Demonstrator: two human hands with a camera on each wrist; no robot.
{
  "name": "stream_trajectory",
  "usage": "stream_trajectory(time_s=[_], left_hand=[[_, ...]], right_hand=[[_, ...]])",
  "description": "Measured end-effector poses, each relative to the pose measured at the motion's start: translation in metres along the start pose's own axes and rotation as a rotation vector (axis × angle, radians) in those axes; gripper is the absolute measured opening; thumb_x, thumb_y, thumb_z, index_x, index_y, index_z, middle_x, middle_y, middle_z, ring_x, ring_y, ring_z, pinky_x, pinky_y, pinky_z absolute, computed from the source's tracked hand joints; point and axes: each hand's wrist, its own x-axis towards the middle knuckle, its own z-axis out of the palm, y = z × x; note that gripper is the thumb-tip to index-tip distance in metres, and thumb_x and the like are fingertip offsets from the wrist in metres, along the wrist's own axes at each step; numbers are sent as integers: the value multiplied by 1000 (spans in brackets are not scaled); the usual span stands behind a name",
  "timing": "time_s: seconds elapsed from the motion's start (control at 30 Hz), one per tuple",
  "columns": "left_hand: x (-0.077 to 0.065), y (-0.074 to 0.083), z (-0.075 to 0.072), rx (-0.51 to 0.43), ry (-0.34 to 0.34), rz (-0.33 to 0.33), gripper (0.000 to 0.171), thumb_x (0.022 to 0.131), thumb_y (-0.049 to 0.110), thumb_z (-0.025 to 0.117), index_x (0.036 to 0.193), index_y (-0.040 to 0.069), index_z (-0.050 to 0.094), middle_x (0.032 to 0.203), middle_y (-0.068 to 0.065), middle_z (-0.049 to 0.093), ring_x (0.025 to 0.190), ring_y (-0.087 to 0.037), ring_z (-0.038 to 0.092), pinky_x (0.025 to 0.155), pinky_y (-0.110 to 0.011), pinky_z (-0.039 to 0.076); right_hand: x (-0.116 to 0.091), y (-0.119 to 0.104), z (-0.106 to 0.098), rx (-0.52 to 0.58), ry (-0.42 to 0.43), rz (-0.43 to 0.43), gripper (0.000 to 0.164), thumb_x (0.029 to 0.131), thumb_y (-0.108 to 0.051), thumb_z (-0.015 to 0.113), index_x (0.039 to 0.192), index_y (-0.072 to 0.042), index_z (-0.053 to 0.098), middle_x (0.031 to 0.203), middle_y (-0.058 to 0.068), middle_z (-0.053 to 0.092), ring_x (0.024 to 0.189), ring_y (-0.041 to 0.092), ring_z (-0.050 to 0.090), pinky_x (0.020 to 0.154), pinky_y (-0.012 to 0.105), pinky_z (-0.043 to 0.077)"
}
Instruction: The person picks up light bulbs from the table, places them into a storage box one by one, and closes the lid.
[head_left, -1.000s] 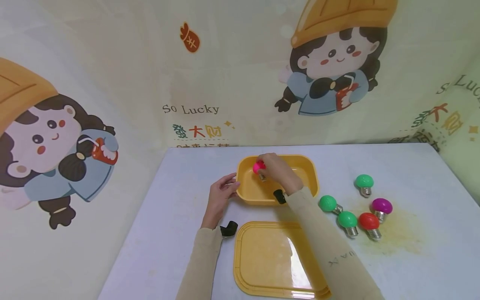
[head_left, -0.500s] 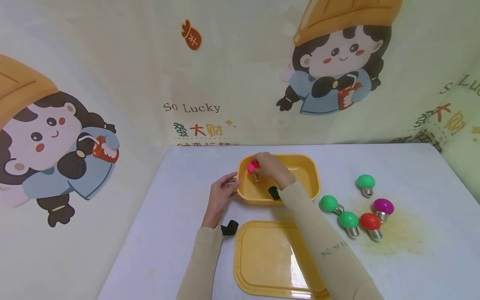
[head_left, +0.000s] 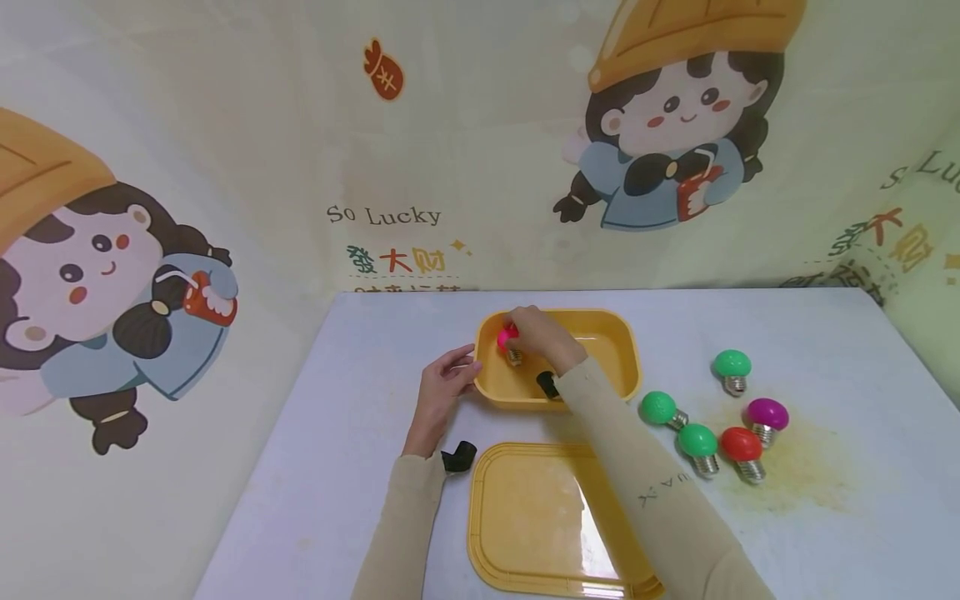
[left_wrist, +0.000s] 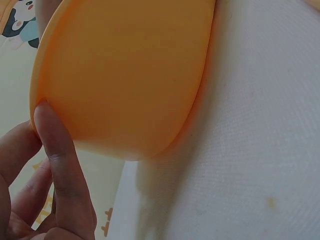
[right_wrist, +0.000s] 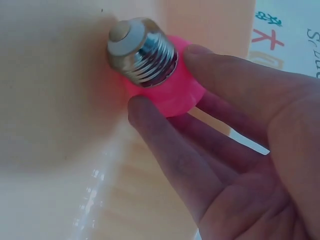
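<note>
The right hand [head_left: 542,335] reaches into a yellow plastic container [head_left: 622,354] and grips a pink light bulb [head_left: 506,338] near its left end. In the right wrist view thumb and fingers hold the pink globe, and the bulb's silver screw base [right_wrist: 152,56] points away from the palm. At the container's left side, the left hand [head_left: 442,392] holds the rim lightly with thumb and fingertip, as the left wrist view shows at the container's outer wall [left_wrist: 130,65]. The remaining fingers of the left hand are bent loosely below.
A yellow lid [head_left: 525,517] lies in front of the container, partly under the right sleeve [head_left: 645,475]. To the right are several green bulbs [head_left: 732,364], a red bulb [head_left: 742,444] and a purple bulb [head_left: 767,413]. A printed cloth [head_left: 480,150] hangs behind the white table [head_left: 360,517].
The right hand has shifted slightly left inside the container with the pink bulb, then stayed nearly still. The left hand keeps its place at the rim.
</note>
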Motion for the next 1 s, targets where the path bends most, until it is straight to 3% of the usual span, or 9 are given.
stream_trajectory(time_s=[0.43,0.77,1.0], left_hand=[[-1,-1,2,-10,-5,15,38,91,9,71,128,4,65,108,-11,64,89,-23,64,66,-22,56],[0,-1,1,9,2,13,36,91,11,72,126,8,67,110,-11,63,92,-25,63,67,-22,57],[0,-1,1,28,3,10,38,92,11,71,129,6,65,111,-12,62,95,-30,63,67,-20,56]], right_hand=[[1,4,2,-28,-3,-16,37,96,-19,67,125,2,62,114,15,66,94,26,57,100,37,50],[-8,1,-7,-8,23,-63,42,97,-20,65,130,5,58,130,19,62,119,33,57,110,43,42],[-20,0,-12,-1,71,-77,43,96,-22,67,131,2,59,129,18,62,119,33,57,108,44,44]])
